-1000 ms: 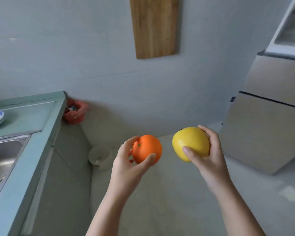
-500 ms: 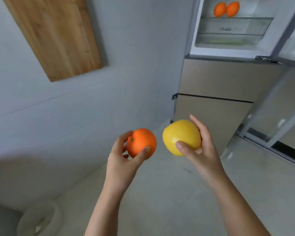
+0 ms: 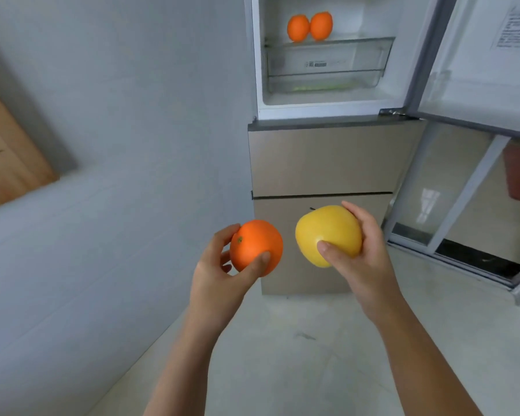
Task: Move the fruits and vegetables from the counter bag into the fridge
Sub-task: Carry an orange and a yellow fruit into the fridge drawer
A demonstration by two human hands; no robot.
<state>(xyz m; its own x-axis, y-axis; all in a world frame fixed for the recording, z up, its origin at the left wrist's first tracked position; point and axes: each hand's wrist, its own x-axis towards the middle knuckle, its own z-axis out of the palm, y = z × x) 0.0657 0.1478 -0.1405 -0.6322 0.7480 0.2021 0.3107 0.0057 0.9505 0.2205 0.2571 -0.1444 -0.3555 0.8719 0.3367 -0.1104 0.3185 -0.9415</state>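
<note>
Our left hand grips a round orange fruit; our right hand clasps a smooth yellow apple; both near us, before the open beige fridge; two oranges shelved far inside.

fridge: top cut off | door label: unreadable | wooden board: cut left

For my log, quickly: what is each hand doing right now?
Left hand: holds the orange.
Right hand: holds the yellow fruit.

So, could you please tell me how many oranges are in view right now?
3. One orange in the left hand; two oranges side by side on the fridge shelf. More may be hidden inside.
</note>
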